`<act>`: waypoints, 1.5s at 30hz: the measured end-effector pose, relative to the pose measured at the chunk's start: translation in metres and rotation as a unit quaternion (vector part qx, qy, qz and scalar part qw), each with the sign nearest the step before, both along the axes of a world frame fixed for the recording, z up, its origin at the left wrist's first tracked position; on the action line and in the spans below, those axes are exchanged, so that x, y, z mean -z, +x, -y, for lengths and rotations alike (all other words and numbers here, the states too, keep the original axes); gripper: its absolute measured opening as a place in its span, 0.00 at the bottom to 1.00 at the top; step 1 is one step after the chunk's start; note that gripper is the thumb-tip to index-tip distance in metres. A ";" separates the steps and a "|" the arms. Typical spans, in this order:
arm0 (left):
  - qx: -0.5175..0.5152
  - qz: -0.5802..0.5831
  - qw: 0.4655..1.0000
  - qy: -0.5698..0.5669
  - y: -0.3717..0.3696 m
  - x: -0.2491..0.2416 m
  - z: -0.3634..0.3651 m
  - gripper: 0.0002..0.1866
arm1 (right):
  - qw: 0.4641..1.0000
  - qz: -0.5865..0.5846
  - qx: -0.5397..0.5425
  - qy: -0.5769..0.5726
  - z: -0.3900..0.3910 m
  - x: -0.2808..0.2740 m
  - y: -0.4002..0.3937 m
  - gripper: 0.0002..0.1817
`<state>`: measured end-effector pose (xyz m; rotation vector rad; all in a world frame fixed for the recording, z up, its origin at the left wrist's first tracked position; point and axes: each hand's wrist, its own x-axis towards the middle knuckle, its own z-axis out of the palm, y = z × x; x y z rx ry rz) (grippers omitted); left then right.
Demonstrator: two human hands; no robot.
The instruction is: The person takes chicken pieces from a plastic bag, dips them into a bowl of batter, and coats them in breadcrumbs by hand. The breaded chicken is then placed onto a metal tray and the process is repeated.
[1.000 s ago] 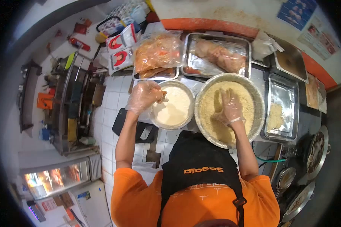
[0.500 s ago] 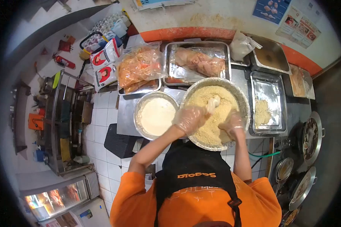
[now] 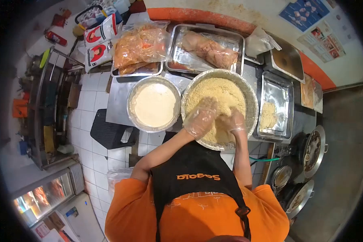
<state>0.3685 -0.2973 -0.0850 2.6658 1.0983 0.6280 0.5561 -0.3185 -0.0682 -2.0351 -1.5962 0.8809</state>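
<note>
Both my hands wear clear plastic gloves and are inside a large metal bowl point(image 3: 252, 107) of yellowish, crumbly coating point(image 3: 222, 86). My left hand point(image 3: 203, 117) lies palm down on the coating, its fingers stretched forward and dusted with it. Close beside it, my right hand point(image 3: 233, 121) digs into the coating, which hides its fingertips. No separate piece of food shows between the hands; anything beneath them is hidden. To the left of this bowl stands a smaller round pan point(image 3: 131, 115) of pale cream-coloured batter or flour point(image 3: 155, 105).
Behind the bowls are a bag of orange marinated meat point(image 3: 139, 48) and a metal tray point(image 3: 175, 60) holding wrapped meat point(image 3: 211, 50). At right stands a tray point(image 3: 284, 94) with a coating heap point(image 3: 268, 115). Large frying pans point(image 3: 313, 151) sit farther right; a black stool point(image 3: 109, 129) stands left.
The pale piece at my left hand's fingers is no longer visible. My left hand now lies flat on the coating, and my right hand has come closer to it. The camera view has shifted.
</note>
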 end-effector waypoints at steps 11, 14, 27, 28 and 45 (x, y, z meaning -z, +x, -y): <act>0.094 -0.212 0.963 -0.138 0.009 -0.003 0.002 0.32 | 0.784 0.417 -0.230 0.399 -0.038 0.074 0.027 0.19; 0.117 -0.229 0.949 -0.182 -0.001 -0.012 -0.012 0.31 | 0.889 0.359 -0.214 0.186 -0.050 0.031 0.025 0.20; 0.044 0.240 0.921 -0.304 -0.084 -0.017 -0.042 0.25 | 0.992 -0.123 0.016 -0.022 -0.053 -0.047 0.003 0.21; 0.053 0.240 0.920 -0.307 -0.083 -0.018 -0.045 0.25 | 0.991 -0.129 0.009 0.037 -0.048 -0.063 0.000 0.21; 0.084 0.050 0.994 -0.051 -0.034 -0.003 -0.029 0.30 | 0.998 0.059 0.034 0.013 0.010 -0.019 -0.032 0.28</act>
